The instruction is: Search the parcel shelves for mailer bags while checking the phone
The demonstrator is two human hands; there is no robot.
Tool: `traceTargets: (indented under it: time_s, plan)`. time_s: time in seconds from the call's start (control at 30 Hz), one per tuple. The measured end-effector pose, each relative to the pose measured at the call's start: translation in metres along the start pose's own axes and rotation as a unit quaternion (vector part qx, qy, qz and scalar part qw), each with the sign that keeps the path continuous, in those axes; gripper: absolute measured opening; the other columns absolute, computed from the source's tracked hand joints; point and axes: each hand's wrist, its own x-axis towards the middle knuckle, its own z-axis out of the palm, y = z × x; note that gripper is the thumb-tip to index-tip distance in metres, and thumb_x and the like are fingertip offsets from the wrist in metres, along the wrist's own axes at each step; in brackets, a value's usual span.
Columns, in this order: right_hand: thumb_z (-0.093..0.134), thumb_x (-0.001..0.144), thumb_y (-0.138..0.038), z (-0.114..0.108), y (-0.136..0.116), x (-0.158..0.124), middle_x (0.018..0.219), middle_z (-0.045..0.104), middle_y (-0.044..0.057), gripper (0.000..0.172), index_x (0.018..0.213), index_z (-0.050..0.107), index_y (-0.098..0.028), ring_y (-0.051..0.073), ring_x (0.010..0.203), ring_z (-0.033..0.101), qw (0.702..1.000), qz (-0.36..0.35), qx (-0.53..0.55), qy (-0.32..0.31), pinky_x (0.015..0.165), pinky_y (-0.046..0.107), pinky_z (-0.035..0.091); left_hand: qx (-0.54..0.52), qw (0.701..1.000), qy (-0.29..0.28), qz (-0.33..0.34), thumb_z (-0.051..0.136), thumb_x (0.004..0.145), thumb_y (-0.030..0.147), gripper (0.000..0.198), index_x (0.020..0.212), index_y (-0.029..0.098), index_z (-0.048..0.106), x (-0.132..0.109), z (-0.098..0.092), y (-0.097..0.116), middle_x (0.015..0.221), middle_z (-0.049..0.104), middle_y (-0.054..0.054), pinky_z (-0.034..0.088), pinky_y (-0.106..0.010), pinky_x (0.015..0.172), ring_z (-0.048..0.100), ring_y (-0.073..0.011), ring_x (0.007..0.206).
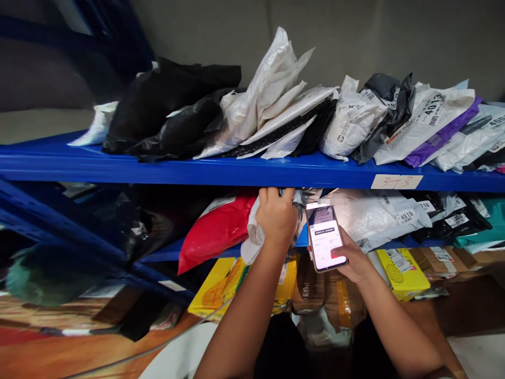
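left hand (277,213) fingers gripping crinkled plastic parcel (255,231) | right hand (352,259) clasping flat phone (325,237)

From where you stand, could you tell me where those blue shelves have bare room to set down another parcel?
The top shelf is bare at its left end, beside the white bag. From there rightward, parcels crowd it. On the middle shelf, the left hand grips a white parcel beside the red bag; the right hand holds a phone. It is crowded there.

Blue upper shelf (197,171): black, white, grey mailer bags (276,105) piled edge to edge; paper label (396,181) on front edge, right end.
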Motion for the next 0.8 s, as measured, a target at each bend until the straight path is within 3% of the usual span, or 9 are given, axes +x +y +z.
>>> traceTargets:
  time_s: [0.13,0.4,0.53,0.67,0.8]
  plan:
    - [0.087,0.055,-0.013,0.001,-0.005,-0.009,0.117,0.078,0.008,0.076,0.125,0.061,-0.027,0.032,0.101,0.075,1.0,0.005,-0.004,-0.02,0.088,0.045,0.058,0.006,1.0,0.005,-0.003,0.054,0.085,0.012,0.046,0.123,0.031,0.072,-0.001,0.001,0.0,0.119,0.062,-0.015,0.053,-0.04,0.081,0.054,-0.0334,0.113]
    - [0.092,0.052,-0.013,0.003,0.001,-0.013,0.116,0.077,0.006,0.079,0.122,0.062,-0.029,0.032,0.103,0.075,0.999,-0.02,-0.045,0.017,0.094,0.048,0.056,-0.001,1.0,0.005,-0.004,0.053,0.087,0.014,0.047,0.126,0.032,0.071,-0.001,0.003,0.0,0.12,0.061,-0.014,0.051,-0.04,0.082,0.053,-0.033,0.113]
    - [0.091,0.056,-0.024,-0.003,0.0,-0.021,0.116,0.078,0.008,0.074,0.125,0.063,-0.027,0.034,0.105,0.074,0.999,-0.017,-0.007,0.032,0.097,0.051,0.056,0.003,1.0,0.002,0.001,0.054,0.087,0.014,0.046,0.127,0.031,0.07,-0.001,0.002,0.0,0.12,0.061,-0.015,0.052,-0.041,0.082,0.053,-0.0336,0.113]
    - [0.083,0.071,-0.048,-0.025,-0.01,-0.054,0.128,0.074,0.012,0.064,0.128,0.064,-0.026,0.038,0.12,0.068,0.995,-0.018,0.028,0.093,0.105,0.059,0.05,0.005,1.0,-0.007,0.002,0.058,0.085,0.014,0.047,0.127,0.031,0.07,-0.003,0.002,0.0,0.119,0.061,-0.015,0.052,-0.038,0.079,0.053,-0.0335,0.115]
    - [0.073,0.074,-0.071,-0.062,-0.018,-0.112,0.156,0.051,0.015,0.075,0.136,0.058,-0.031,0.041,0.142,0.049,0.99,-0.016,0.021,0.137,0.11,0.069,0.04,0.004,1.0,-0.013,0.014,0.058,0.085,0.015,0.052,0.133,0.034,0.066,-0.005,0.001,0.001,0.116,0.06,-0.011,0.051,-0.035,0.08,0.051,-0.0315,0.119]
